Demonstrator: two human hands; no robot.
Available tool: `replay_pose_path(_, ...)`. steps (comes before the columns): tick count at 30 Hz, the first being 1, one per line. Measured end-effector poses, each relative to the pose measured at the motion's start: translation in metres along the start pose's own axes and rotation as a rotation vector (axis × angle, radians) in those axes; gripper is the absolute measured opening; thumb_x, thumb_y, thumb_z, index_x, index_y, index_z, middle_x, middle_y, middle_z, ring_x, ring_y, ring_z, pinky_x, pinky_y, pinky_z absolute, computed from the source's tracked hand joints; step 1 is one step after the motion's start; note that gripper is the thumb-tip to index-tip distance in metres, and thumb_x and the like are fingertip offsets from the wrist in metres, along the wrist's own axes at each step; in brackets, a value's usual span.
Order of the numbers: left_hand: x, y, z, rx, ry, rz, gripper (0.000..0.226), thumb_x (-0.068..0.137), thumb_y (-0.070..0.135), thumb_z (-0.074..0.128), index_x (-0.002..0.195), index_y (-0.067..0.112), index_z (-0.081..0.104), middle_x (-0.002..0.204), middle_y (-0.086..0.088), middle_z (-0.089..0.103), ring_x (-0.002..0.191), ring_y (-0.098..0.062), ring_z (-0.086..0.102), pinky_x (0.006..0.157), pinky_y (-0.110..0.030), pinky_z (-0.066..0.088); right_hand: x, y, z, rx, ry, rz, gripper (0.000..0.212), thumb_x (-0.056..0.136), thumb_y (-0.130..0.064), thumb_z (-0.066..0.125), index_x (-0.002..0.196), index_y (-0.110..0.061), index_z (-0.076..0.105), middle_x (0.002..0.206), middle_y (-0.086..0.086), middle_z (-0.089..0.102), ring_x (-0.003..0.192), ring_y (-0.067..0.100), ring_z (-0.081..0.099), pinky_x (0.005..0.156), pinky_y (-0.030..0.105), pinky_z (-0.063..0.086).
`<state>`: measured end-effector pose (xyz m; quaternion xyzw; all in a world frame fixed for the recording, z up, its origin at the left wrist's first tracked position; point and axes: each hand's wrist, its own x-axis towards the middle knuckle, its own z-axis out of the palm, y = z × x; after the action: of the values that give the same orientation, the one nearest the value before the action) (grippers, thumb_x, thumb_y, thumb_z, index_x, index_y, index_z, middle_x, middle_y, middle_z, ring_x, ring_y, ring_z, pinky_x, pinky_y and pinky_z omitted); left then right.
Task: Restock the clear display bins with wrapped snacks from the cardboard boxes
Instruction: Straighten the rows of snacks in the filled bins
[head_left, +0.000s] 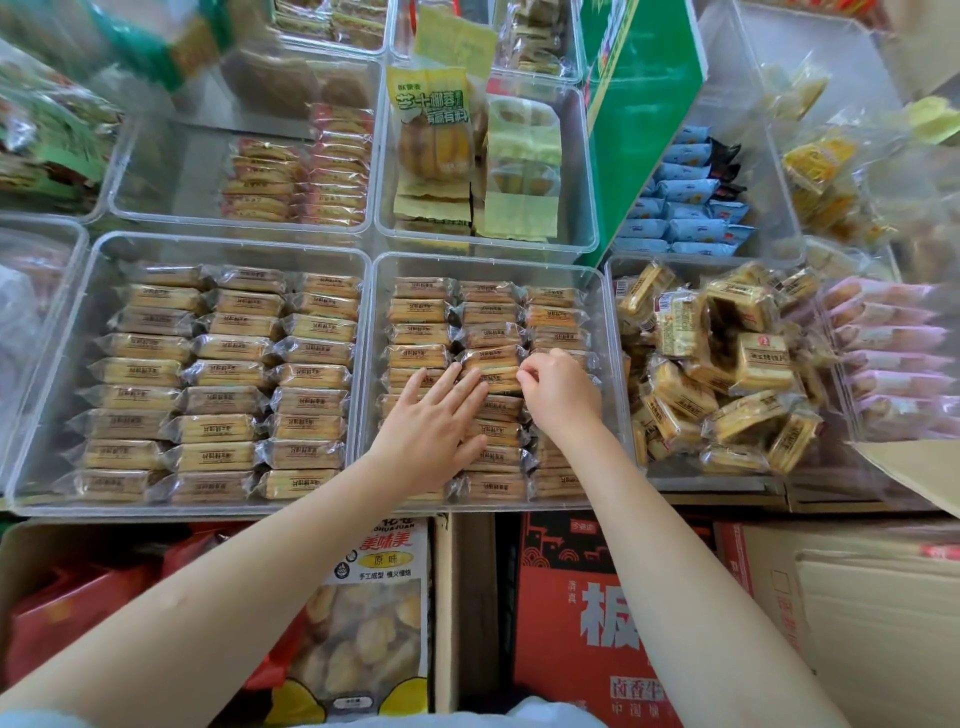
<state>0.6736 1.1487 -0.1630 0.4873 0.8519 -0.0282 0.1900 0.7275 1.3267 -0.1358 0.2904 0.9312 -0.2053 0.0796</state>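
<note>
Snacks (491, 332) clear-wrapped, golden, in rows.

Under my fingers (457, 395), tan snacks (223, 374) in clear wrappers with dark print; beside them blue packets (685, 208) and a red box (587, 613).

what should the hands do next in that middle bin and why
Probably seat the packet the right hand pinches into the middle column, level with its neighbours. The left hand lies flat on the rows of wrapped snacks beside it, and the clear bin already looks packed in neat columns.
</note>
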Motion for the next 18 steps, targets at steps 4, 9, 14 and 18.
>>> replay_pose_path(4,0.000,0.003,0.000,-0.013,-0.006,-0.026,0.072,0.103,0.061,0.014,0.161,0.021,-0.003,0.168,0.002,-0.010,0.154,-0.018,-0.014,0.124,-0.048,-0.007,-0.029,0.004,0.005,0.044,0.136,-0.074,0.017,0.100,-0.030,0.057,0.102,-0.015,0.065,0.101,-0.001,0.056,0.072,0.016,0.054,0.054,0.026,0.033)
replay_pose_path(9,0.001,0.006,0.003,-0.029,0.007,-0.041,0.073,0.103,0.061,0.015,0.161,0.021,-0.003,0.168,0.002,-0.009,0.154,-0.018,-0.014,0.125,-0.049,-0.006,-0.041,0.008,0.016,-0.106,0.038,0.070,0.027,0.098,-0.041,0.057,0.105,-0.016,0.064,0.107,0.000,0.055,0.076,0.015,0.048,0.064,0.028,0.037)
replay_pose_path(14,-0.003,0.004,0.006,-0.024,0.033,-0.031,0.076,0.100,0.064,0.006,0.161,0.020,-0.004,0.168,0.002,-0.009,0.153,-0.018,-0.015,0.125,-0.048,-0.005,-0.031,-0.004,0.011,0.031,0.057,0.057,0.019,0.101,-0.024,0.052,0.099,-0.015,0.068,0.104,-0.002,0.054,0.077,0.014,0.050,0.058,0.025,0.037)
replay_pose_path(18,-0.011,-0.001,0.008,-0.016,0.037,-0.015,0.086,0.088,0.066,-0.011,0.160,0.021,-0.007,0.167,0.003,-0.011,0.153,-0.018,-0.017,0.124,-0.048,-0.007,-0.021,-0.007,0.006,0.088,0.059,0.076,0.018,0.101,-0.024,0.052,0.096,-0.014,0.065,0.104,-0.003,0.051,0.078,0.014,0.051,0.054,0.022,0.032)
